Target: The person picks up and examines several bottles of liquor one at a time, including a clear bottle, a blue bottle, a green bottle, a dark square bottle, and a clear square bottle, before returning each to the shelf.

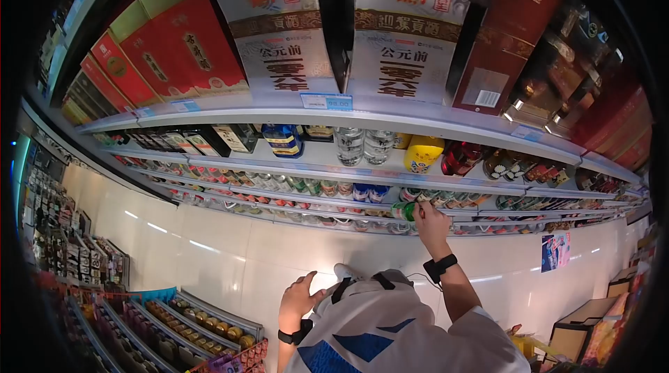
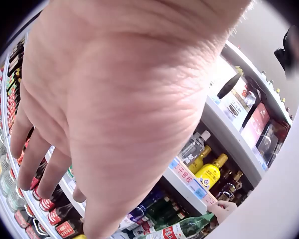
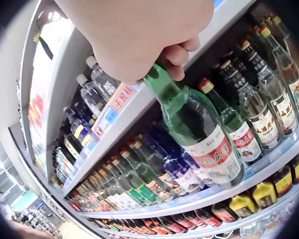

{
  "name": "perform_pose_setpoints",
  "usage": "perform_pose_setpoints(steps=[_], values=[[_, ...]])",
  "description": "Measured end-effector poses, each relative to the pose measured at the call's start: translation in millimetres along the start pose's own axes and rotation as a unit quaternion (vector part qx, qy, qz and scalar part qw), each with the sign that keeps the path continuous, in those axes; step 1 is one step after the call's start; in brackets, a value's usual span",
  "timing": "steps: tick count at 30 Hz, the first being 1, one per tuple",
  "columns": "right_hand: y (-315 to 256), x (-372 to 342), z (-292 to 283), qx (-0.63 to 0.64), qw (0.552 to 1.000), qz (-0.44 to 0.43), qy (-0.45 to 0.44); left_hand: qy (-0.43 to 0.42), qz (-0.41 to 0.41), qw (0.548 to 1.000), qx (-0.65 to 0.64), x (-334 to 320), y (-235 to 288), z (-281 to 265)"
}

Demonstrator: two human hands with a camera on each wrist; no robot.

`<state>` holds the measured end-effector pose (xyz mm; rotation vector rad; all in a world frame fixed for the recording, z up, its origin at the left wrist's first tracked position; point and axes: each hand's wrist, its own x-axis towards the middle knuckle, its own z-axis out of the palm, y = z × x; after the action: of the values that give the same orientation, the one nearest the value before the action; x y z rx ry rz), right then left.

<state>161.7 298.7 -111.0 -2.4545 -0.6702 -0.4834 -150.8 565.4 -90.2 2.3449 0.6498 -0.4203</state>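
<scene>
A green glass bottle (image 3: 201,132) with a red and white label hangs tilted from my right hand (image 3: 149,37), whose fingers curl round its neck. In the head view the right hand (image 1: 433,225) holds that bottle (image 1: 404,211) at the front of a lower shelf. A similar green bottle (image 3: 234,124) stands right beside it on the shelf. My left hand (image 1: 300,303) is held near the body, fingers spread and touching no bottle. The left wrist view shows the left palm (image 2: 119,99) large, with the held bottle (image 2: 182,229) beyond it.
Boxed liquor (image 1: 279,59) lines the upper shelf, above a shelf edge with price tags (image 1: 326,102). Blue bottles (image 3: 177,167) and clear bottles (image 3: 259,117) flank the held one. A yellow bottle (image 1: 423,153) stands one shelf up. Behind the person are display racks (image 1: 202,324).
</scene>
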Motion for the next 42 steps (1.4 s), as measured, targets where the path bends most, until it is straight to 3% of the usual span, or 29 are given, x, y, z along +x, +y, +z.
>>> perform_pose_setpoints(steps=[9, 30, 35, 36, 39, 42], values=[[18.2, 17.8, 48.9, -0.006, 0.999, 0.001, 0.054, 0.007, -0.019, 0.999, 0.029, 22.3, -32.0, -30.4], [55.4, 21.5, 111.1, -0.021, 0.999, -0.039, 0.019, -0.014, -0.040, 0.999, -0.026, 57.3, 8.8, -9.5], [48.8, 32.7, 110.0, -0.032, 0.999, 0.011, -0.006, 0.003, -0.043, 0.999, -0.022, 56.2, 18.2, -12.0], [52.3, 32.0, 115.3, -0.022, 0.995, 0.072, -0.070, 0.001, -0.047, 0.999, -0.019, 56.8, 17.1, -10.0], [39.8, 40.0, 116.7, -0.030, 0.996, 0.081, -0.023, -0.014, -0.069, 0.997, -0.031, 58.1, 16.4, -4.7], [38.7, 44.4, 124.1, 0.006, 0.986, 0.136, -0.098, -0.001, -0.085, 0.996, -0.034, 56.4, 17.0, 1.5]])
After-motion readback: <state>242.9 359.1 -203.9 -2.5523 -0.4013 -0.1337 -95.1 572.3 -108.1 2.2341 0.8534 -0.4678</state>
